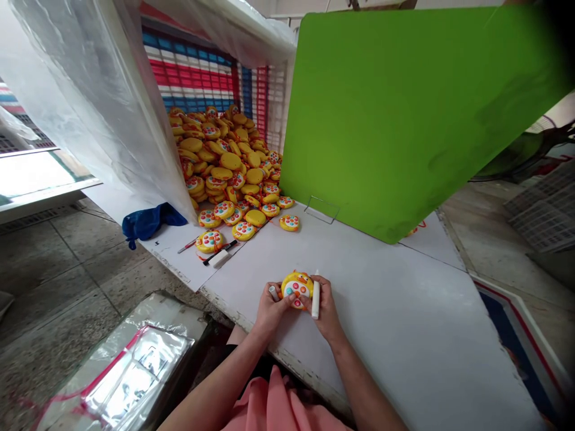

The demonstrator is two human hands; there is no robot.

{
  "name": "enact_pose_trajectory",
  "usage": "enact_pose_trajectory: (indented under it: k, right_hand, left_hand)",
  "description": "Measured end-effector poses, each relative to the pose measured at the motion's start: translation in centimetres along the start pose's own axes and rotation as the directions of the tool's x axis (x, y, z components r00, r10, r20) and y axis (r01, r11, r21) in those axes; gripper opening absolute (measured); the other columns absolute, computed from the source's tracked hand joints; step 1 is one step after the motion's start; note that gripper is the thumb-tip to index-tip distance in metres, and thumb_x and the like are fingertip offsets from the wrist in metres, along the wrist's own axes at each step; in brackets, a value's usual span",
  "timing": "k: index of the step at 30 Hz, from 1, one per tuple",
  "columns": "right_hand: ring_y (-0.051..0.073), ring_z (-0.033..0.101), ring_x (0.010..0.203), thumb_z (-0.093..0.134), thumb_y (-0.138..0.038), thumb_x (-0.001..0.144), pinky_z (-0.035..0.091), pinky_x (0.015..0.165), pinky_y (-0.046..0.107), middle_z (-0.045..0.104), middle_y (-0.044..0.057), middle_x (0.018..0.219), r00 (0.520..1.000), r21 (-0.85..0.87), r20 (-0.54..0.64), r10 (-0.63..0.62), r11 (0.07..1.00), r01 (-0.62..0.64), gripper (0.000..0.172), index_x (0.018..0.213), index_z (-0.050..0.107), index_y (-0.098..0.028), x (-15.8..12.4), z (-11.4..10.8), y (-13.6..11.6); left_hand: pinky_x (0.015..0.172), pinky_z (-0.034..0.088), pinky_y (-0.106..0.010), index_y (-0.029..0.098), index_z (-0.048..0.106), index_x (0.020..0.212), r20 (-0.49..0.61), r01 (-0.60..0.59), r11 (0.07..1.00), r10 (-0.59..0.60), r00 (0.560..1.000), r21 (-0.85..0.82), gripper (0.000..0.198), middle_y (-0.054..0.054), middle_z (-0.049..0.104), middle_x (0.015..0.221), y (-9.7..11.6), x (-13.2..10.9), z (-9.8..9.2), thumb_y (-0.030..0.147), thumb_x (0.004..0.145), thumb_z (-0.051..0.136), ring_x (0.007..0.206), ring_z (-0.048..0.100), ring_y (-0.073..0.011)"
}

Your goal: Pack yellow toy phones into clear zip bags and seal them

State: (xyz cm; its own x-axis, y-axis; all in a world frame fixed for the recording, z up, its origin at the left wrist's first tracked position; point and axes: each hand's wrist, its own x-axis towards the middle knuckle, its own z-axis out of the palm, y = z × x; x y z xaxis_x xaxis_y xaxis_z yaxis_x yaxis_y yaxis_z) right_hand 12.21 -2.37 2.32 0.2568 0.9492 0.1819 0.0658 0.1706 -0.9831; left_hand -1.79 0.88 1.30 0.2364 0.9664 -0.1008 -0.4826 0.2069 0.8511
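Both my hands hold a round yellow duck-faced toy (296,285) with coloured buttons on a white face, just above the table's front edge. My left hand (273,308) grips its left side, thumb on the buttons, with a small white cap (274,292) between the fingers. On the other side, my right hand (327,308) grips the toy's edge and also carries a white marker pen (315,297), pointing upward. Further off lies a loose yellow toy (289,222). A large pile of similar toys (231,161) spills out of a plastic-draped crate.
A green board (386,120) stands upright across the back right, beside a wire stand (321,209). Left of the hands lie a black pen (220,252), a white block (219,258) and a blue cloth (153,222). A plastic-wrapped package (139,365) sits below the table's left edge.
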Motion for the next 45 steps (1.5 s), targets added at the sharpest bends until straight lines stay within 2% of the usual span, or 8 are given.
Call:
enact_pose_trajectory:
  k: [9, 16, 24, 35, 37, 41, 43, 45]
  right_hand:
    - [0.022, 0.058, 0.101, 0.072, -0.037, 0.075, 0.053, 0.085, 0.038, 0.054, 0.006, 0.115, 1.0, 0.012, -0.005, 0.01, 1.0, -0.01, 0.052, 0.115, 0.041, -0.025, 0.0, -0.2, 0.3]
    - [0.024, 0.058, 0.104, 0.075, -0.035, 0.072, 0.054, 0.086, 0.039, 0.053, 0.007, 0.119, 1.0, 0.045, 0.02, 0.024, 0.999, -0.025, 0.057, 0.115, 0.039, -0.026, -0.1, -0.5, -0.2]
    - [0.024, 0.059, 0.103, 0.074, -0.037, 0.071, 0.054, 0.086, 0.04, 0.056, 0.007, 0.118, 1.0, 0.032, 0.026, -0.011, 0.999, 0.01, 0.055, 0.114, 0.042, -0.025, -0.2, -0.5, -0.4]
    - [0.022, 0.06, 0.097, 0.071, -0.039, 0.075, 0.055, 0.081, 0.037, 0.057, 0.006, 0.112, 1.0, 0.035, -0.004, 0.026, 0.999, -0.026, 0.049, 0.113, 0.043, -0.026, -0.1, -0.4, -0.1]
    - [0.022, 0.061, 0.094, 0.071, -0.04, 0.074, 0.055, 0.079, 0.038, 0.058, 0.006, 0.109, 0.998, -0.007, -0.052, 0.035, 0.999, -0.036, 0.05, 0.112, 0.044, -0.025, 0.6, -1.1, 0.3]
    - [0.026, 0.058, 0.1, 0.072, -0.046, 0.069, 0.051, 0.086, 0.043, 0.057, 0.01, 0.111, 0.945, -0.165, -0.325, -0.031, 0.986, -0.025, 0.058, 0.113, 0.046, -0.019, 2.6, -4.4, 0.8]
    - [0.027, 0.051, 0.114, 0.068, -0.048, 0.072, 0.043, 0.097, 0.045, 0.05, 0.013, 0.124, 0.91, -0.211, -0.406, -0.079, 0.978, -0.009, 0.063, 0.122, 0.043, -0.019, 3.2, -6.1, 0.3]
    - [0.025, 0.049, 0.117, 0.06, -0.048, 0.08, 0.038, 0.101, 0.044, 0.047, 0.011, 0.131, 0.901, -0.26, -0.42, -0.107, 0.966, -0.007, 0.06, 0.131, 0.041, -0.022, 3.0, -7.0, -0.7]
  left_hand:
    - [0.072, 0.051, -0.027, 0.02, 0.039, 0.079, 0.016, -0.011, 0.999, 0.011, 1.0, 0.033, 0.048, -0.001, 0.059, 0.09, 0.2, -0.1, 0.1, 0.034, 0.062, 0.081, 0.083, 0.059, -0.0157]
    - [0.067, 0.048, -0.025, 0.02, 0.042, 0.079, 0.02, 0.001, 0.993, -0.003, 1.0, 0.118, 0.034, 0.001, 0.057, 0.076, 0.1, -0.2, -0.2, 0.042, 0.077, 0.068, 0.071, 0.056, -0.0125]
    - [0.063, 0.045, -0.022, 0.02, 0.041, 0.076, -0.014, 0.004, 0.994, -0.003, 1.0, 0.112, 0.037, 0.004, 0.052, 0.071, 0.0, 0.0, -0.1, 0.042, 0.074, 0.071, 0.063, 0.051, -0.0096]
    - [0.068, 0.05, -0.026, 0.019, 0.041, 0.076, 0.041, 0.015, 0.996, -0.019, 0.999, 0.089, 0.038, 0.0, 0.059, 0.079, 0.2, -0.1, 0.1, 0.045, 0.075, 0.069, 0.073, 0.057, -0.0131]
    - [0.073, 0.052, -0.03, 0.019, 0.041, 0.077, 0.057, 0.034, 0.998, -0.037, 0.998, 0.051, 0.038, -0.005, 0.061, 0.096, 0.5, -0.3, 0.2, 0.047, 0.076, 0.067, 0.087, 0.06, -0.0174]
    - [0.08, 0.054, -0.036, 0.019, 0.042, 0.081, 0.057, 0.046, 0.998, -0.049, 0.997, 0.053, 0.037, -0.01, 0.053, 0.122, 0.5, -0.5, 0.1, 0.046, 0.078, 0.066, 0.107, 0.057, -0.0224]
    - [0.077, 0.054, -0.034, 0.019, 0.043, 0.083, 0.058, 0.026, 0.994, -0.033, 0.998, 0.109, 0.036, -0.01, 0.055, 0.117, 0.2, -0.4, -0.1, 0.048, 0.079, 0.064, 0.099, 0.06, -0.0199]
    - [0.066, 0.053, -0.029, 0.019, 0.044, 0.085, 0.074, 0.001, 0.978, -0.017, 0.997, 0.21, 0.036, -0.007, 0.061, 0.095, -0.1, -0.3, -0.1, 0.052, 0.082, 0.058, 0.078, 0.062, -0.0152]
